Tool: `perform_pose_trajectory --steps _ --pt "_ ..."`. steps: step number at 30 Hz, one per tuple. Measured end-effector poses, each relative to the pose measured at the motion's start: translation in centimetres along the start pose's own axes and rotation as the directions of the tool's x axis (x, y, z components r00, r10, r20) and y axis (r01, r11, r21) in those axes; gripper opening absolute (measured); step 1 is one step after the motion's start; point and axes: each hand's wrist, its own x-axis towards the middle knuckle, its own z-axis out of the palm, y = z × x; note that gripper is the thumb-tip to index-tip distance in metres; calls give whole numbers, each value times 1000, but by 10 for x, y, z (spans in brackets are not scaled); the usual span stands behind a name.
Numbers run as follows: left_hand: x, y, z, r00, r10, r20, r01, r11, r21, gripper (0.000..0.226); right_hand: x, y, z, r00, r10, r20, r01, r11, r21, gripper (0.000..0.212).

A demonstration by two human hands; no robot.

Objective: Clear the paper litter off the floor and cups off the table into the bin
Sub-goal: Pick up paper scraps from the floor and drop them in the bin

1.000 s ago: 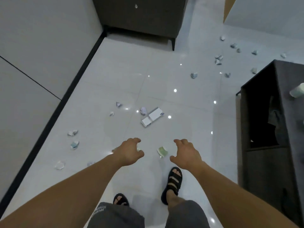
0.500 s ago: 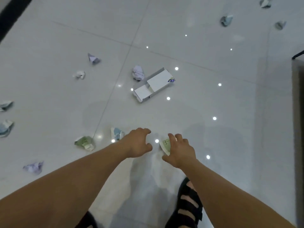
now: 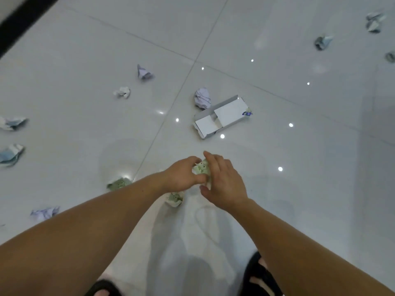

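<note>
My left hand (image 3: pixel 182 175) and my right hand (image 3: pixel 223 182) meet low over the white tiled floor (image 3: pixel 277 189). Between them is a crumpled green paper wad (image 3: pixel 201 167); fingers of both hands curl round it. A second green-and-white wad (image 3: pixel 175 199) lies just under my left wrist, and a third green one (image 3: pixel 118 184) lies to the left of my forearm. An opened white cardboard box (image 3: pixel 222 117) lies ahead of the hands with a purple paper ball (image 3: pixel 202 98) at its far side. No bin, table or cups are in view.
Several more paper wads are scattered about: white (image 3: pixel 122 92) and purple (image 3: pixel 144 72) ahead left, blue ones (image 3: pixel 10 154) at the left edge, a purple one (image 3: pixel 43 213) near left, others (image 3: pixel 322 42) far right. My sandalled feet (image 3: pixel 259 276) are at the bottom. A dark skirting (image 3: pixel 19 24) crosses the top left.
I have bent lower towards the floor. Both hands have closed in together, and the green wad that lay under my right fingers is now held between them.
</note>
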Motion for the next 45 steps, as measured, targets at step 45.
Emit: perform_pose_trajectory --steps 45 --pt "-570 108 -268 798 -328 -505 187 932 -310 48 -115 -461 -396 886 -390 249 444 869 -218 55"
